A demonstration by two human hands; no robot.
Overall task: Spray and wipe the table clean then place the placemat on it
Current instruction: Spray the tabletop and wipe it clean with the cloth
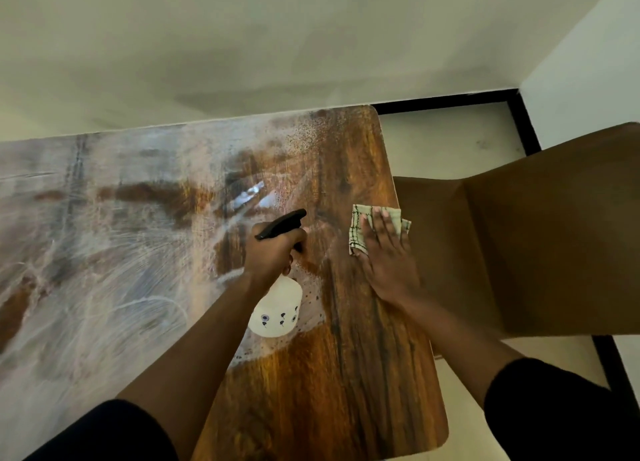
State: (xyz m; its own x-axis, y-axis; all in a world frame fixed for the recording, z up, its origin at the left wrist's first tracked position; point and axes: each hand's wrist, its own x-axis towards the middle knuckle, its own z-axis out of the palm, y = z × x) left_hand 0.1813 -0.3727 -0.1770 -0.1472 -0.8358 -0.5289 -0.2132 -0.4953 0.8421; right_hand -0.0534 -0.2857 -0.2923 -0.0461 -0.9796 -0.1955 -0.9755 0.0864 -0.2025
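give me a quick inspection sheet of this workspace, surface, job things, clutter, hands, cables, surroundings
surface: wooden table, whitish spray film and wipe streaks over its left part, bare wood on the right
job's things: white spray bottle with black trigger head; checked cloth flat by the right edge; placemat not seen
clutter: nothing seen
grippers: left hand grips the bottle's neck; right hand presses flat on the cloth
cables: nothing seen
surroundings: brown chair right of the table, pale wall behind, light floor
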